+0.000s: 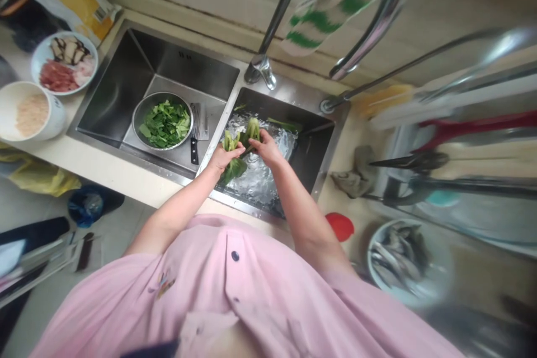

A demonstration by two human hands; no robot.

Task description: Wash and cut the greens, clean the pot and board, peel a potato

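Note:
Over the water-filled right sink basin [319, 140], my left hand [224, 158] is closed around a leafy green bok choy [232, 170], its pale stems upward and dark leaves hanging below. Close beside it, my right hand [267, 148] grips another bok choy [253, 127] by its pale green base. The leaves of the two meet between my hands. A loose green stalk [283, 124] lies at the far side of the basin. Above the basin's back rim stands a chrome faucet [260, 71].
In the left basin [113, 89] sit a metal bowl [135, 128] of cut greens and a cleaver [195, 148]. Left on the counter are a plate of sliced meat [59, 75] and a white bowl [54, 117]. At right are a red item [339, 226] and a bowl of fish [371, 268].

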